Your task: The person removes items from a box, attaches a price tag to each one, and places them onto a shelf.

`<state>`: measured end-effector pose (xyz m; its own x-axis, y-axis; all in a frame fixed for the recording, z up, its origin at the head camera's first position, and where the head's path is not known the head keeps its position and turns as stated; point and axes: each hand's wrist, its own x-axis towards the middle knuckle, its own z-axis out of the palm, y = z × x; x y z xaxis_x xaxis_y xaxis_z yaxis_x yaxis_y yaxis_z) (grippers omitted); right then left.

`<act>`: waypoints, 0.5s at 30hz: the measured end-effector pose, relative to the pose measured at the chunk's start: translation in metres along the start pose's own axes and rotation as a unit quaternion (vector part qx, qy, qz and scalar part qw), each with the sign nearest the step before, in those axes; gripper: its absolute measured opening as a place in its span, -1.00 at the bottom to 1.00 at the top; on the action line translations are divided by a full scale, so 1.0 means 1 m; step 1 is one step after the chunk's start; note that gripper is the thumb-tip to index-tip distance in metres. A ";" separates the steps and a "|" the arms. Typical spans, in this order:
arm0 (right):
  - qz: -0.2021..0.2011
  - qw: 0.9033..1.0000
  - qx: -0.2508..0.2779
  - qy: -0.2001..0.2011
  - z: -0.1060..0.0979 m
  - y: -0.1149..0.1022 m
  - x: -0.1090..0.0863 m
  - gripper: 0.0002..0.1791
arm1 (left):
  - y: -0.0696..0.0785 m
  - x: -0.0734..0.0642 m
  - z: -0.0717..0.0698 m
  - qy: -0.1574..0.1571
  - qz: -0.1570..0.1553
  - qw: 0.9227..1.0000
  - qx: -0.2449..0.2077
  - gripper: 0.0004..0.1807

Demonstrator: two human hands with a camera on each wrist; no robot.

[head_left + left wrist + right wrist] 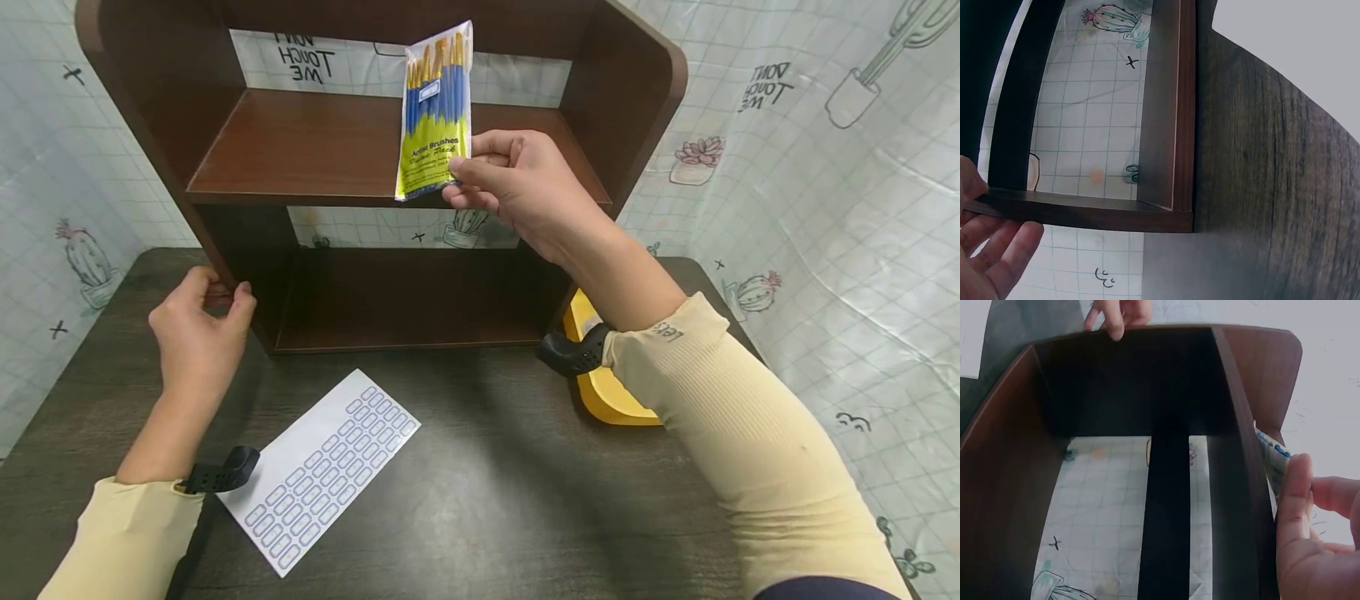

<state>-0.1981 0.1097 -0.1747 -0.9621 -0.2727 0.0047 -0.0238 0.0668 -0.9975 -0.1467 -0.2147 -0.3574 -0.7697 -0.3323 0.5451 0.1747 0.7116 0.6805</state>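
A clear packet of artist brushes (pixel 437 108), with blue handles and a yellow-green printed lower part, is pinched near its bottom right corner by my right hand (pixel 525 187). A small white label sits on the packet's front. The packet is upright at the middle board of a dark brown wooden shelf (pixel 300 154); in the right wrist view only a crumpled edge of the packet (pixel 1274 453) shows beside the board. My left hand (pixel 198 337) grips the front edge of the shelf's left side panel (pixel 1091 214), thumb on one face and fingers on the other.
On the dark table lies a white sheet of blue-bordered labels (pixel 322 471), some of its top rows peeled off. A yellow tray (pixel 611 396) stands right of the shelf, partly behind my right forearm. A printed curtain (pixel 817 250) hangs around the table.
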 end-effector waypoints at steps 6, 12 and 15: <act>0.018 0.995 -0.088 0.037 0.002 -0.003 0.005 -0.65 | 0.000 0.002 0.001 0.001 0.001 1.000 -0.002 -0.75; 0.014 0.988 -0.145 0.046 0.003 -0.006 0.009 -0.69 | -0.002 0.001 0.002 -0.003 -0.003 1.000 0.003 -0.74; 0.012 0.983 -0.177 0.049 0.003 -0.008 0.010 -0.67 | -0.003 0.000 0.002 -0.003 -0.006 1.000 0.006 -0.74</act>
<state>-0.2068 0.1033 -0.1666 -0.9849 -0.1732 0.0049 -0.0760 0.4066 -0.9104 -0.1490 -0.2155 -0.3606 -0.7750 -0.3367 0.5348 0.1586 0.7156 0.6803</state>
